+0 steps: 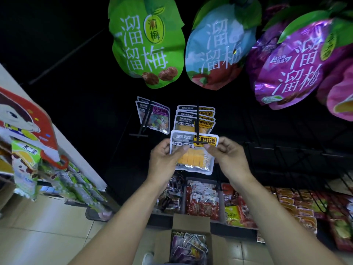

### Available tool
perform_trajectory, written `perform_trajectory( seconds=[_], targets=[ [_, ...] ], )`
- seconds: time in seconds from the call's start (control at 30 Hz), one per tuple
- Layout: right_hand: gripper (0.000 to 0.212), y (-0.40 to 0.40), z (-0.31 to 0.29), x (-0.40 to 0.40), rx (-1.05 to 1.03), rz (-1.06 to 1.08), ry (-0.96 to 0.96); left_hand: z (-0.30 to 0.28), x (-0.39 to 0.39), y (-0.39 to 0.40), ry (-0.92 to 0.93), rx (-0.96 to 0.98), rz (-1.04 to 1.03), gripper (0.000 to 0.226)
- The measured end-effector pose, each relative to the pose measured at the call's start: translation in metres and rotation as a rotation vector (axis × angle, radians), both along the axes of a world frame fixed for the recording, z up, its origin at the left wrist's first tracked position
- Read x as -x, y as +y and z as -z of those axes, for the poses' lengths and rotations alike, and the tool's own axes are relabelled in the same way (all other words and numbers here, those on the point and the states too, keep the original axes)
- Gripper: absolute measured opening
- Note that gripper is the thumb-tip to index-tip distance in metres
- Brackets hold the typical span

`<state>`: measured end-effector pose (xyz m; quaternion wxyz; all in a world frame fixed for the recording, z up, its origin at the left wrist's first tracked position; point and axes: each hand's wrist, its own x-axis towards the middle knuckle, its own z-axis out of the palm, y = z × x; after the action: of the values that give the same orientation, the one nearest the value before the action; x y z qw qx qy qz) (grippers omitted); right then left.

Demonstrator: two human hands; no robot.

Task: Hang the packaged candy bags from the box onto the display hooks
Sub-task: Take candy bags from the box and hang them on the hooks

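Candy bag sits pinched between 2 hands, left hand on its left edge, right hand at the top right, up at the tip of the display hook. It's upright, label facing out, long axis vertical. Box sits open on the floor below.

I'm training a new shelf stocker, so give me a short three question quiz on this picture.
1. True or false: both hands hold the yellow candy bag.
2. Which hook is the bag at? A: the hook with matching yellow bags; B: the hook with purple-labelled bags.
3. What sits on the floor below the arms?

Key
1. True: left hand and right hand pinch its upper part.
2. A.
3. An open cardboard box of more bags.
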<state>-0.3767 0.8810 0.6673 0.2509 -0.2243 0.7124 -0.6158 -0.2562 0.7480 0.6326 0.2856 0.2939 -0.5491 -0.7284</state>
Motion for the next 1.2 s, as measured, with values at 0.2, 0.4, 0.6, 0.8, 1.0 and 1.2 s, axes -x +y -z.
perform_trajectory(
  seconds=[0.2,0.4,0.6,0.8,1.0,1.2],
  targets=[
    [0.004,-0.003,0.01,-0.003,-0.006,0.061,-0.015,0.009,0.004,-0.001,-0.015,-0.034,-0.009,0.017],
    [0.003,-0.003,0.016,0.0,-0.003,0.068,-0.014,0.015,0.006,-0.003,-0.005,-0.024,-0.012,0.02],
    [0.002,-0.007,0.02,-0.001,0.041,0.125,0.008,0.015,0.012,-0.008,0.007,-0.005,-0.012,0.016],
    [0.004,-0.019,0.022,0.009,-0.013,0.172,0.11,0.016,0.023,-0.014,-0.053,0.057,-0.051,0.011],
    [0.012,-0.039,0.033,0.034,-0.14,0.218,0.28,0.018,0.049,-0.03,-0.126,0.323,-0.18,0.016],
    [0.006,-0.045,0.035,0.047,-0.145,0.087,0.285,0.016,0.059,-0.036,-0.153,0.28,-0.043,0.036]
  ],
)
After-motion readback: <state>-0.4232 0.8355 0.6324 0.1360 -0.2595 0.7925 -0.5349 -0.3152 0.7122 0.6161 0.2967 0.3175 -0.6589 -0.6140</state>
